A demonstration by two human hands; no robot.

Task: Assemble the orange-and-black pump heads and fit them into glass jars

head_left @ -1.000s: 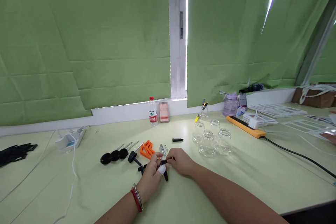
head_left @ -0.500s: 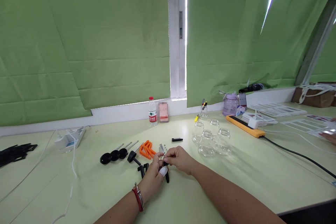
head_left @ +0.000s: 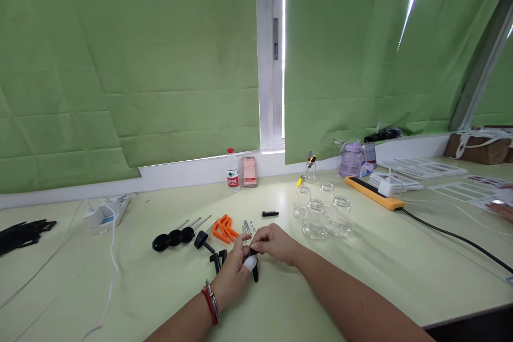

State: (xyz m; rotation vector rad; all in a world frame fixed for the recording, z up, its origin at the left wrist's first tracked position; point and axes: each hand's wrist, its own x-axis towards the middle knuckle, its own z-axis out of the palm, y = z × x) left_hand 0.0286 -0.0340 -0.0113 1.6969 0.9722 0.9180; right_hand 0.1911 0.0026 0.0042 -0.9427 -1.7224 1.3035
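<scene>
My left hand (head_left: 237, 267), with a white wrap on its thumb, is closed around a black stick-like part (head_left: 255, 272) whose lower end sticks out below. The fingertips of my right hand (head_left: 274, 243) pinch at the upper end of the same part, and the fingers hide most of it. Left of my hands lie orange angled pieces (head_left: 225, 228), black hooked pieces (head_left: 216, 261) and several black round-headed parts with metal rods (head_left: 175, 237). Metal rods (head_left: 247, 227) lie just beyond my fingertips. Behind them is a black toothed piece (head_left: 270, 214).
Several glass jars (head_left: 315, 219) stand to the right, near an orange power strip (head_left: 372, 193) with a black cable. A water bottle (head_left: 233, 173) stands by the wall. White cables and a white power strip (head_left: 108, 214) are at left. Another person's hand (head_left: 503, 208) shows far right.
My hands stay almost in place around the black part, with only a tiny shift of the fingers. The other person's hand at the far right has moved slightly.
</scene>
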